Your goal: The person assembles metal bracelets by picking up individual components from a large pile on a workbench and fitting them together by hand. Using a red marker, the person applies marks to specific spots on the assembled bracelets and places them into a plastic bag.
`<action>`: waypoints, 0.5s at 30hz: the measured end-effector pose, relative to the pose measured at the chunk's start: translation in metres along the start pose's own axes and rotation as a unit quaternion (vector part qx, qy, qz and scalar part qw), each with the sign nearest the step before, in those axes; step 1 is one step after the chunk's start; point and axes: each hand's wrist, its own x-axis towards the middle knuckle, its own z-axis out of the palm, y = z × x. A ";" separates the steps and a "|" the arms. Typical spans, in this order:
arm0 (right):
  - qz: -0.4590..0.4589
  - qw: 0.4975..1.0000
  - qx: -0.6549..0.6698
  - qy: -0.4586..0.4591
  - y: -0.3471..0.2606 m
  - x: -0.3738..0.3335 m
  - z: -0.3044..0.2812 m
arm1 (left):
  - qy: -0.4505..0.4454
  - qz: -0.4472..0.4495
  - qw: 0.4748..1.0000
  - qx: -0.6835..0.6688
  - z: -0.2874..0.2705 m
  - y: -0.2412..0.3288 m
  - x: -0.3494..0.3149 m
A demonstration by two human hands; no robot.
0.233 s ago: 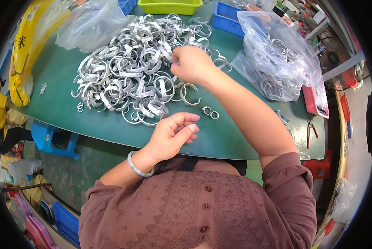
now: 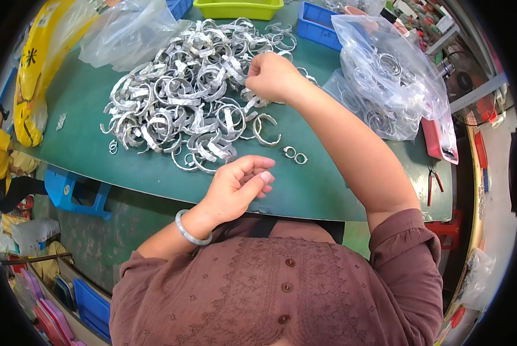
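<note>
A big heap of silvery-grey open cuff bracelets (image 2: 172, 106), many with white wrapping strips around them, covers the middle of the green table. My right hand (image 2: 273, 76) is over the heap's right side, fingers curled down and pressed together; whatever they grip is hidden behind the hand. Close to the table's front edge, my left hand (image 2: 238, 187) hovers with loosely bent fingers, the thumb apart from them, and nothing visible in it. A single cuff bracelet (image 2: 266, 130) lies between the two hands at the heap's edge. Two small rings (image 2: 295, 154) lie right of my left fingertips.
Clear plastic bags (image 2: 379, 86) of bracelets lie at the right, by a pink tray (image 2: 437, 138) and red-handled pliers (image 2: 433, 185). A lime-green basin (image 2: 238, 8) and blue crate (image 2: 317, 26) stand at the back. A yellow sack (image 2: 30, 86) is far left; a person (image 2: 2, 155) sits beyond.
My right hand has moved slightly right and away from me over the heap. The left hand has barely shifted.
</note>
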 end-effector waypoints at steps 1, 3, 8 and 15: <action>0.003 1.000 0.004 -0.006 0.000 0.001 0.000 | -0.001 0.003 1.000 0.001 0.000 0.000 0.000; -0.012 0.998 0.063 -0.006 0.001 -0.002 -0.002 | -0.004 -0.003 1.000 -0.005 0.001 0.002 0.000; -0.085 0.989 0.004 0.123 0.014 -0.036 -0.005 | 0.000 0.006 1.000 -0.008 -0.001 0.002 -0.002; -0.119 0.968 0.015 0.222 0.023 -0.060 0.052 | -0.014 0.000 1.000 -0.013 -0.001 -0.001 -0.001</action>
